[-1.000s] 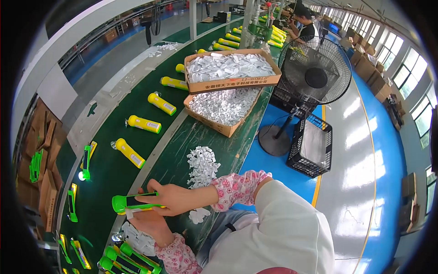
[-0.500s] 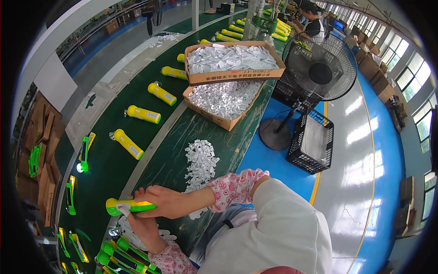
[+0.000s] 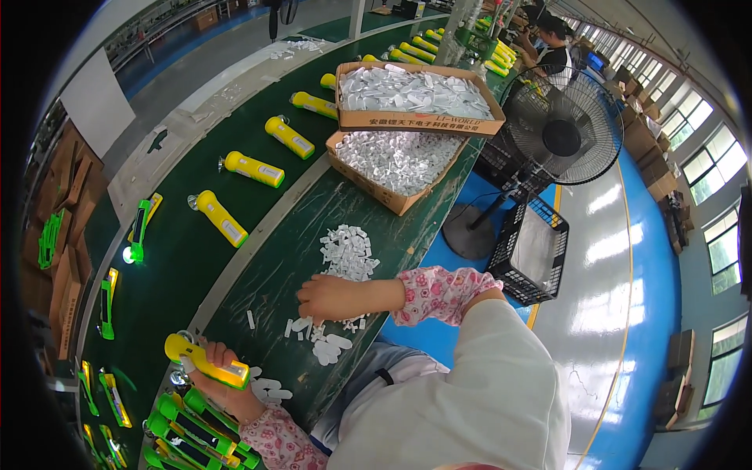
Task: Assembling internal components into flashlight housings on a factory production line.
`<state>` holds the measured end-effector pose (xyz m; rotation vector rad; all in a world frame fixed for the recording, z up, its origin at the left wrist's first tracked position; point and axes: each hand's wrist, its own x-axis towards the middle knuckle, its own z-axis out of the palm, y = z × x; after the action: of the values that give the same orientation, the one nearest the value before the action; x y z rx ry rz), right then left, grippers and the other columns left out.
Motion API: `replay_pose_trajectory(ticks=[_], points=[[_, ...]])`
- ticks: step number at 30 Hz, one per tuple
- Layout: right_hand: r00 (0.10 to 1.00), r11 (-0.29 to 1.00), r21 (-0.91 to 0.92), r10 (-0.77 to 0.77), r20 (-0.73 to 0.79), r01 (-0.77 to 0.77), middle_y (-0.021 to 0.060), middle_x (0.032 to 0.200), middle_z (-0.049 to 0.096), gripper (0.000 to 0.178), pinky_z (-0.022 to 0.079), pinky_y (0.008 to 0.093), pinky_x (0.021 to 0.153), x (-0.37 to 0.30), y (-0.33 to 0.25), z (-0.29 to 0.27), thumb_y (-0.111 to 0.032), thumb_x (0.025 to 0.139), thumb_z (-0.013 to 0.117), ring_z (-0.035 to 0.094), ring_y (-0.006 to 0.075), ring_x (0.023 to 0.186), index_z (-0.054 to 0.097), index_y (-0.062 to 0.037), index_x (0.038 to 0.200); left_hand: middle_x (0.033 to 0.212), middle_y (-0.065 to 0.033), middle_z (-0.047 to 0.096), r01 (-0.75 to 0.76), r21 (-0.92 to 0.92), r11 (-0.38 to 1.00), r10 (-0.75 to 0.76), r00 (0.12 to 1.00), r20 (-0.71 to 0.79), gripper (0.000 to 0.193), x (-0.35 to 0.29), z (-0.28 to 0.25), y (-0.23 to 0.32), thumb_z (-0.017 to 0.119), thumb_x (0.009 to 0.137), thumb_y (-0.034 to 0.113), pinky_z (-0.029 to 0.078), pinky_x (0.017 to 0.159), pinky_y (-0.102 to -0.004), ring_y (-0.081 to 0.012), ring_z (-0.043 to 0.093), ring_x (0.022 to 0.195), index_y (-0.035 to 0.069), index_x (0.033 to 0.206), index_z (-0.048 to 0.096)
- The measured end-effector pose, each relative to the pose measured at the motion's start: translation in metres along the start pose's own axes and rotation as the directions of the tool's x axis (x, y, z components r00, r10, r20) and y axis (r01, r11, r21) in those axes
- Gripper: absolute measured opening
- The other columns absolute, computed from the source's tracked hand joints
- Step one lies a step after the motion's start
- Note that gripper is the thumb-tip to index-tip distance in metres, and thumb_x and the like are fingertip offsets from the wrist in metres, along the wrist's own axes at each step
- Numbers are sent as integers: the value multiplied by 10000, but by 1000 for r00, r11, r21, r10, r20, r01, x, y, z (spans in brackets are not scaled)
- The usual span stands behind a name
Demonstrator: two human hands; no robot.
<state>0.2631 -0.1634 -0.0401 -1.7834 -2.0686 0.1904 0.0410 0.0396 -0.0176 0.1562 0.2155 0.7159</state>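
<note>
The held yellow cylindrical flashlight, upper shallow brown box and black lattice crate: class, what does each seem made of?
Flashlight: probably smooth, semi-glossy plastic, from its bright, even yellow.
Upper box: most likely matt cardboard, from its plain brown, thin, printed walls.
Crate: seemingly moulded plastic, from its grid walls, though coated metal cannot be ruled out.

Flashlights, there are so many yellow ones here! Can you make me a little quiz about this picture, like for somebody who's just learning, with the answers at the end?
1. Which hand holds a yellow flashlight?

2. True or false: the fan stands on the green bench.

3. Which is nearest the right hand?
A) the black crate
B) the white pieces
C) the top box

Key:
1. The left hand.
2. False: the fan stands on the blue floor.
3. B, the white pieces.
</note>
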Motion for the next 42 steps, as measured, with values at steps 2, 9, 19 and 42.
replay_pose_trajectory(ticks=[2, 9, 19, 42], points=[[1000, 999, 31, -15, -22, 15, 73, 874, 517, 224, 416, 388, 749, 8, 6, -1, -240, 761, 701, 541, 257, 874, 583, -93, 883, 800, -45, 371, 106, -131, 986, -95, 992, 86, 443, 2, -4, 2, 629, 879, 257, 342, 558, -250, -133, 358, 674, -1, 1166, 410], [988, 974, 211, 109, -108, -84, 114, 906, 572, 225, 475, 413, 751, 25, 9, -1, -166, 729, 719, 581, 320, 896, 636, -72, 915, 1157, -151, 487, -10, 231, 973, -10, 996, 87, 602, -6, -10, 5, 653, 844, 220, 439, 961, -393, -261, 508, 1085, 10, 1335, 374], [969, 421, 899, 247, 16, -122, 20, 827, 548, 170, 466, 209, 663, 74, -26, -60, 66, 768, 714, 567, 89, 757, 576, -16, 822, 1211, -233, 543, -75, 470, 879, -1, 987, 159, 424, -23, 24, -46, 420, 1007, 288, 497, 930, -483, -366, 594, 1073, 9, 1316, 343], [953, 527, 848, 280, -118, -49, 114, 1079, 539, 561, 530, 267, 714, 103, -57, -26, 23, 816, 675, 575, 157, 892, 358, -4, 1277, 1079, -232, 510, -370, 915, 163, 113, 928, 355, 470, -34, 1, -54, 477, 922, 89, 479, 777, -383, -318, 600, 920, -50, 1302, 237]])
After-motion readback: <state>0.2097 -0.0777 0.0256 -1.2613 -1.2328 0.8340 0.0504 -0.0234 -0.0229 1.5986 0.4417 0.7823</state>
